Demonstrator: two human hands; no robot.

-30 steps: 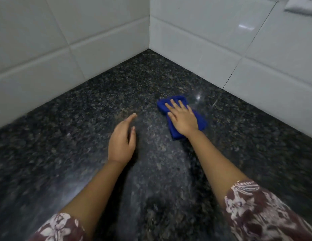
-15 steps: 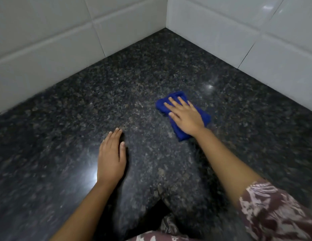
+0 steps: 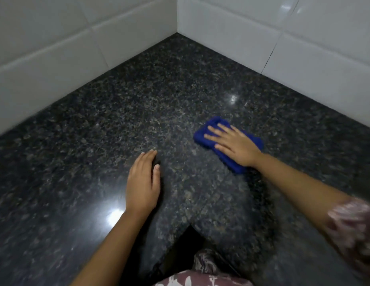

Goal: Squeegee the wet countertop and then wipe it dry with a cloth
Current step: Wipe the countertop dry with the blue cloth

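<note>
A folded blue cloth (image 3: 202, 134) lies on the dark speckled granite countertop (image 3: 138, 112), right of centre. My right hand (image 3: 235, 144) presses flat on the cloth, fingers spread and pointing left, covering most of it. My left hand (image 3: 142, 182) rests palm down on the bare countertop, to the left of the cloth and nearer to me, with fingers together and nothing in it. No squeegee is in view.
White tiled walls (image 3: 231, 32) meet in a corner at the back and bound the counter on the left and right. The inner corner of the counter's front edge (image 3: 188, 226) sits just in front of my body. Light glints on the stone (image 3: 116, 215).
My right hand has slid the blue cloth back toward me and to the right, away from the wall. My left hand has drawn back toward the front edge. The view has tipped downward.
</note>
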